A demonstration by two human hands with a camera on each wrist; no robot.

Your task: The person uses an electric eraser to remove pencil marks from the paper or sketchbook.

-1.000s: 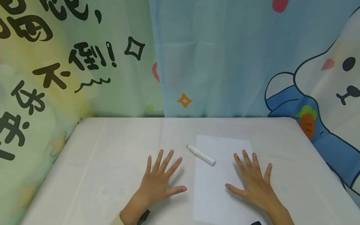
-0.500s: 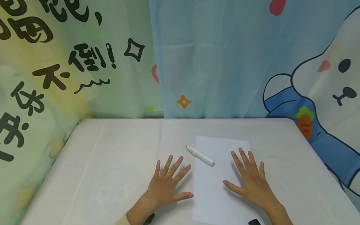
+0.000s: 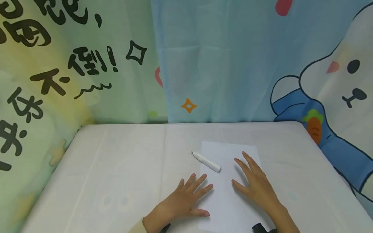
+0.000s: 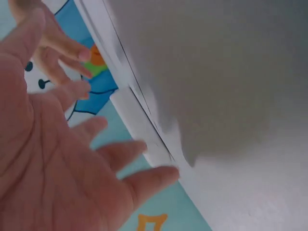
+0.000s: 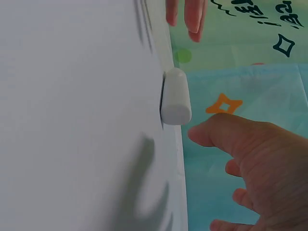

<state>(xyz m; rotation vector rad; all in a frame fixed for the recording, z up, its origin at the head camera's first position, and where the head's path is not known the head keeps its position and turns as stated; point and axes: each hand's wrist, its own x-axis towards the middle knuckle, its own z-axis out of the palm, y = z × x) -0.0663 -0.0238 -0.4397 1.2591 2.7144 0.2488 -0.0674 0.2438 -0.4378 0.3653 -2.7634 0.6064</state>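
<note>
A slim white pen (image 3: 206, 162) with a small narrow tip lies slantwise over the left edge of a blank white sheet of paper (image 3: 222, 197). My left hand (image 3: 186, 198), fingers spread, hovers over the sheet's left edge, nearer to me than the pen, and holds nothing. Right of the pen my right hand (image 3: 257, 184) hovers over the paper, fingers slightly bent and thumb apart. In the right wrist view the pen's blunt end (image 5: 176, 113) shows just beyond my thumb (image 5: 204, 134), with a gap between them. The left wrist view shows my left palm (image 4: 57, 159) facing the camera.
The white-covered table (image 3: 125, 168) reaches back to a printed curtain (image 3: 221, 64) with dark lettering and a cartoon rabbit (image 3: 344, 84). A dark strap piece (image 3: 257, 228) shows at my right wrist.
My left hand has moved right and toward me, from the bare table to the sheet's edge. My right hand has turned and its fingers have drawn closer together. The pen stays on the paper.
</note>
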